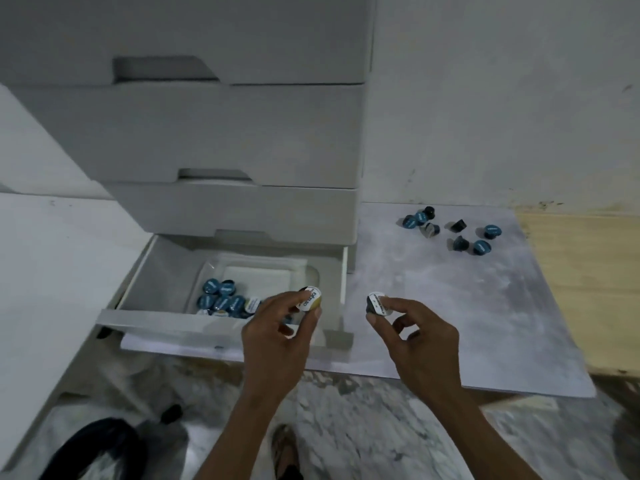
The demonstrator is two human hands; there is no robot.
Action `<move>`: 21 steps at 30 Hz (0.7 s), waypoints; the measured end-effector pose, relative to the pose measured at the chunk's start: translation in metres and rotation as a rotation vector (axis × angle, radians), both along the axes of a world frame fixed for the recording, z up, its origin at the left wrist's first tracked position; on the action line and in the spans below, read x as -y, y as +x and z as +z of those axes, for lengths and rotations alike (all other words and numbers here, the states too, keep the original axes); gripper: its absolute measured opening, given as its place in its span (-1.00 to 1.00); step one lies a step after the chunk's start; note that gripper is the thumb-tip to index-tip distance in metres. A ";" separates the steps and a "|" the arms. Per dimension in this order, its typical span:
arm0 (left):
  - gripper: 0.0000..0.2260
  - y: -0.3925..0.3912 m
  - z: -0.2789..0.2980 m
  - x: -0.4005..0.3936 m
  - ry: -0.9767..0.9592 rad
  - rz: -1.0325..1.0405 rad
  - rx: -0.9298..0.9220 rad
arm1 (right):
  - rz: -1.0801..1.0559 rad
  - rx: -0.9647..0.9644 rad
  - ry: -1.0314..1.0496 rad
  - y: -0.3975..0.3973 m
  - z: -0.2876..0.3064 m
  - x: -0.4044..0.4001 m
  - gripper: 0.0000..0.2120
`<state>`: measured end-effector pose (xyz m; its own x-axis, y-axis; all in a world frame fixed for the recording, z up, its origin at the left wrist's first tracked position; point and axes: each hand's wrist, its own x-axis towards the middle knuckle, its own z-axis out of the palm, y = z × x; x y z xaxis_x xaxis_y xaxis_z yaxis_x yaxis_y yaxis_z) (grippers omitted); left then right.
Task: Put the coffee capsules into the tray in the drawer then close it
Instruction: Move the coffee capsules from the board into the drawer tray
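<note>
1. The left hand (277,327) pinches a white-lidded gold coffee capsule (310,298) over the open white bottom drawer (221,323), apparently ready to drop it.
2. The right hand (415,337), its grip pinching a white-lidded dark capsule (376,304), waits beside the drawer.
3. The clear plastic tray (311,271) holds blue-lidded capsules (221,299); more blue capsules (453,230) lie on the pale board (485,306).

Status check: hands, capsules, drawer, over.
Left hand pinches a gold capsule over the open drawer. Right hand pinches a dark capsule beside it. Loose capsules wait on the mat. Nothing in the way.
</note>
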<state>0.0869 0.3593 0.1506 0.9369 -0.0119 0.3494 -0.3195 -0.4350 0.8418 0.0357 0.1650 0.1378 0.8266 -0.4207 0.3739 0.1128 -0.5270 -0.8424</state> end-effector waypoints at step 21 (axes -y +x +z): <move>-0.75 0.223 -0.058 -0.176 0.447 -0.282 -0.302 | 0.228 -0.524 -0.083 0.195 -0.068 -0.155 -0.81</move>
<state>0.3095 0.5358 0.0921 0.9333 -0.3581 -0.0273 -0.2492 -0.7004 0.6688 0.2310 0.3196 0.0701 0.9768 -0.1964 -0.0856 -0.1894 -0.6048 -0.7735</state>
